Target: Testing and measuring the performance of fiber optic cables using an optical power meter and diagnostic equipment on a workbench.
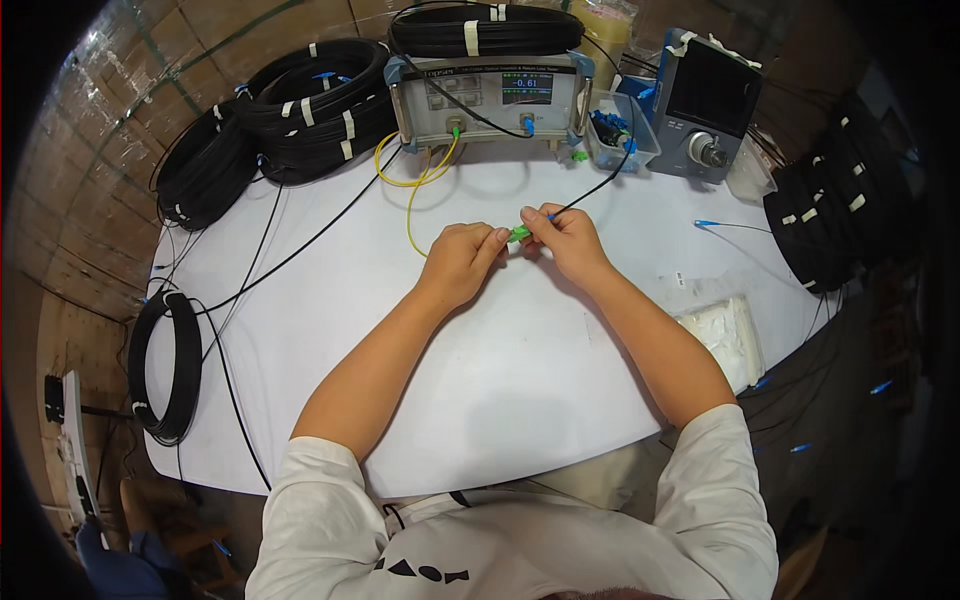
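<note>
My left hand [462,258] and my right hand [567,240] meet over the middle of the white table [500,370]. Between their fingertips sits a small green fibre connector [519,233], pinched from both sides. A thin yellow cable [412,195] loops from my left hand back to the grey test instrument [487,97]. From my right hand a black cable [598,187] with a blue connector end runs toward the back of the table. Both forearms come up from the lower edge in white sleeves.
Black cable coils [318,100] lie at back left, on the instrument, at left [166,365] and at right [825,215]. A blue-grey device with a screen [708,105] and a clear box of connectors [615,135] stand behind. A plastic bag [722,335] lies right.
</note>
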### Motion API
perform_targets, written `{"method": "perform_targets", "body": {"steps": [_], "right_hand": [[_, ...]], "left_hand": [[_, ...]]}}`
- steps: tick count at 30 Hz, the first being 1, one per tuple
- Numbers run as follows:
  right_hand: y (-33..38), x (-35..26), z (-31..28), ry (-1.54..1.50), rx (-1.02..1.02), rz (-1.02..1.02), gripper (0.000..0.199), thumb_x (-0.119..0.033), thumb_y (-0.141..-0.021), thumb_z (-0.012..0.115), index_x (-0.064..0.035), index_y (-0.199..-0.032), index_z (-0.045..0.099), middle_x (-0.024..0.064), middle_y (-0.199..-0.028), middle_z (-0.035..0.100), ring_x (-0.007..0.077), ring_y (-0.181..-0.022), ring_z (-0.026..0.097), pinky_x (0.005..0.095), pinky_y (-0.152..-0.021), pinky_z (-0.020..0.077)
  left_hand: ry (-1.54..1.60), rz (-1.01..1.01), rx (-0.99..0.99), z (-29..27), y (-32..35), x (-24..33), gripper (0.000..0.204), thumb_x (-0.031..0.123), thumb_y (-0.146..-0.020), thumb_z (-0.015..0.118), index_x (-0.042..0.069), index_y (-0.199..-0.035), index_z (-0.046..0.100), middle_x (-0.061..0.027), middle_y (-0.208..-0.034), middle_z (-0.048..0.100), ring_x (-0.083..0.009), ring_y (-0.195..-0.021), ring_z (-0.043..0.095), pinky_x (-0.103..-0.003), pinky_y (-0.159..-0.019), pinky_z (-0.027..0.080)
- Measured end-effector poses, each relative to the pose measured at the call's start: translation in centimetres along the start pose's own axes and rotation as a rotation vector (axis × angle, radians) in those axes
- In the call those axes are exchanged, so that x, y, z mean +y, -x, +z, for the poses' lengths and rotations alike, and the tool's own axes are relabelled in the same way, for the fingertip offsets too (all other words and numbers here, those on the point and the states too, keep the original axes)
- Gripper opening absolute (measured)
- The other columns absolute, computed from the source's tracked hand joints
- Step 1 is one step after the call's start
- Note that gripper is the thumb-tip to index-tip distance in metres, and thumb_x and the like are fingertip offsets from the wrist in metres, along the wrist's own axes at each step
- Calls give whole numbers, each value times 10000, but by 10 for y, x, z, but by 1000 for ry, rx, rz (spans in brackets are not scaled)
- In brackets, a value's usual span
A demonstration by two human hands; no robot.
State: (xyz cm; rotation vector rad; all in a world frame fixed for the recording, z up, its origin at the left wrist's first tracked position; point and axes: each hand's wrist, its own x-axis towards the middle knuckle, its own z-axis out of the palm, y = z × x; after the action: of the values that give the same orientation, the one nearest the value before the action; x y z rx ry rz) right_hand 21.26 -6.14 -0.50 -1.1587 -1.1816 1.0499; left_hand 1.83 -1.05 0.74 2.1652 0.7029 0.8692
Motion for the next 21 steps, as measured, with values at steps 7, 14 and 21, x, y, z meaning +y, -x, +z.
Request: {"method": "perform_targets", "body": {"steps": [7,14,21], "right_hand": [[2,-5,2,27,10,22,408,-372,-946,665,-30,-727,628,34,-668,629,90,-595,589,231,-575,484],[2,-6,1,83,20,27,421,-386,-941,670,-29,-722,629,35,-668,630,88,-600,590,233,-580,488],[-1,0,-1,91,17,4,383,-352,-939,681,-23,-747,634,36,-683,641,82,-648,596,229,-615,481]], "left_hand": [[22,-13,-1,0,0,1,449,295,-1017,501,-16,-729,650,-142,-673,646,-303,-626,610,-402,-632,465],[4,-24,-9,-1,-1,1,457,297,-1019,498,-21,-722,638,-145,-671,643,-304,-628,609,-404,-634,465],[-22,-26,5,0,0,0,400,293,-993,546,-14,-771,671,-159,-680,637,-309,-642,596,-398,-629,453]]}}
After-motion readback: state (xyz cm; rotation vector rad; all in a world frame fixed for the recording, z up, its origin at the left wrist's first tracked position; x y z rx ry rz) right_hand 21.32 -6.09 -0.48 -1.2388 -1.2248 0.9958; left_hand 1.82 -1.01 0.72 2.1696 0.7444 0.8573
